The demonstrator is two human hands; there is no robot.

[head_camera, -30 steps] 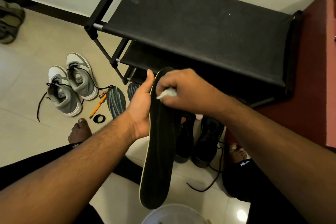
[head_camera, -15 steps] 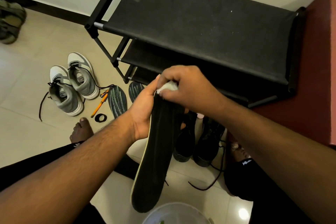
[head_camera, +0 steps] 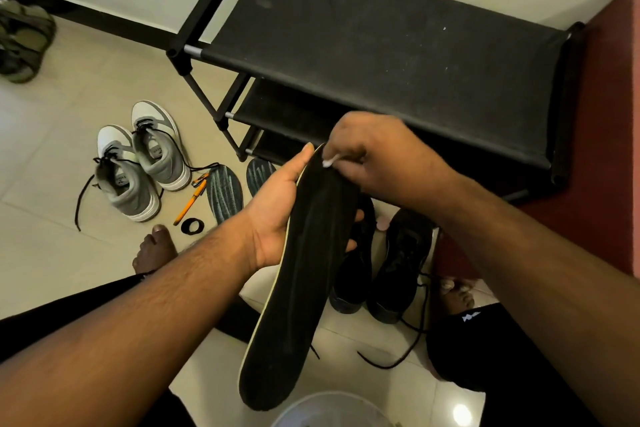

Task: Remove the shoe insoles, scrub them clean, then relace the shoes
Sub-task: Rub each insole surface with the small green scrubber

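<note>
The person's left hand (head_camera: 277, 215) gripped the black insole (head_camera: 304, 274) from beneath, fingers (head_camera: 353, 243) curled round its far edge, holding it in front of the shoe rack (head_camera: 381, 55). The right hand (head_camera: 377, 152) pinched a small white cloth (head_camera: 329, 162) against the insole's top end. To scrub well, I'd judge firm strokes along its full length wise, with the left hand bracing behind. A basin (head_camera: 332, 409) sat below the insole.
</note>
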